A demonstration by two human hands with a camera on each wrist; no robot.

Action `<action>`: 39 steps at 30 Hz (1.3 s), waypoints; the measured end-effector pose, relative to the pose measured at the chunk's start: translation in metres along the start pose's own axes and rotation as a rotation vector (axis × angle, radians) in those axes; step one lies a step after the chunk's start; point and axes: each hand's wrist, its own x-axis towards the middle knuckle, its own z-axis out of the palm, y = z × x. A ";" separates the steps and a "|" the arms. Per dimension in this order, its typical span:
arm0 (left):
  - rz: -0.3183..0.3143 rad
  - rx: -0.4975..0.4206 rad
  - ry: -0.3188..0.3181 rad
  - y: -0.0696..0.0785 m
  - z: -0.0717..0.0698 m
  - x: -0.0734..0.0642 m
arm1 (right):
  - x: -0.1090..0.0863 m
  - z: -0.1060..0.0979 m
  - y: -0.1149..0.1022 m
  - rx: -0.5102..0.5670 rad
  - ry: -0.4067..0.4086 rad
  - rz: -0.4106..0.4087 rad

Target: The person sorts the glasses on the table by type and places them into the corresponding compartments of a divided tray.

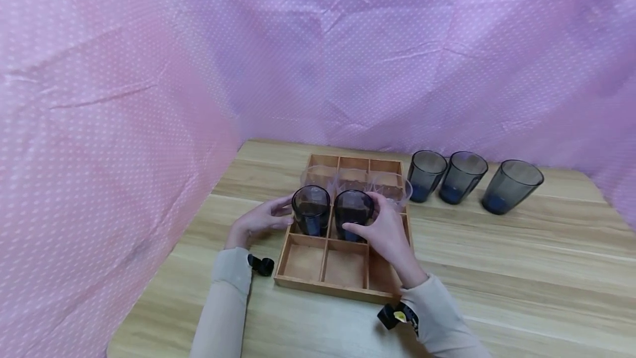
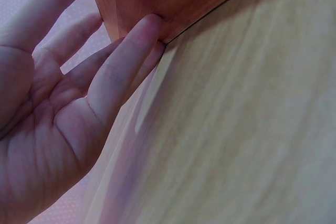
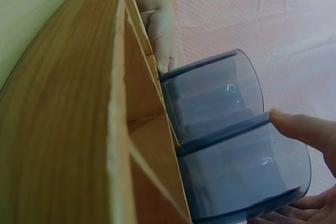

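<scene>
The right hand [image 1: 387, 232] holds 1 dark glass [image 1: 354, 211] in the wooden tray [image 1: 304, 258]; the left hand [image 1: 262, 218], fingers loosely spread, touches the tray's left side. 3 tinted glasses [image 1: 463, 179] stand right.

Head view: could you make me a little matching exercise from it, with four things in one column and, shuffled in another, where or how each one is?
1. Right hand
2. Left hand
3. Clear glasses
4. Dotted cloth

A. At the left side of the tray
B. Pink to purple
C. Gripping a dark glass
D. Inside the tray, farther back than the dark glass

Pairs: 1-C; 2-A; 3-D; 4-B
</scene>
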 end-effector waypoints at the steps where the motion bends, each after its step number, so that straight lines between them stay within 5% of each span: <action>1: -0.001 0.004 0.006 0.000 0.000 -0.001 | 0.000 0.001 0.000 -0.004 -0.002 -0.003; 9: 0.012 0.026 0.002 -0.001 0.000 0.001 | -0.005 -0.002 0.001 0.015 -0.002 -0.006; 20: -0.004 0.019 0.007 -0.001 0.001 0.001 | -0.012 -0.047 0.016 0.386 -0.062 0.032; 39: -0.011 0.024 0.003 -0.002 -0.001 -0.001 | -0.003 -0.117 0.063 0.221 0.154 0.099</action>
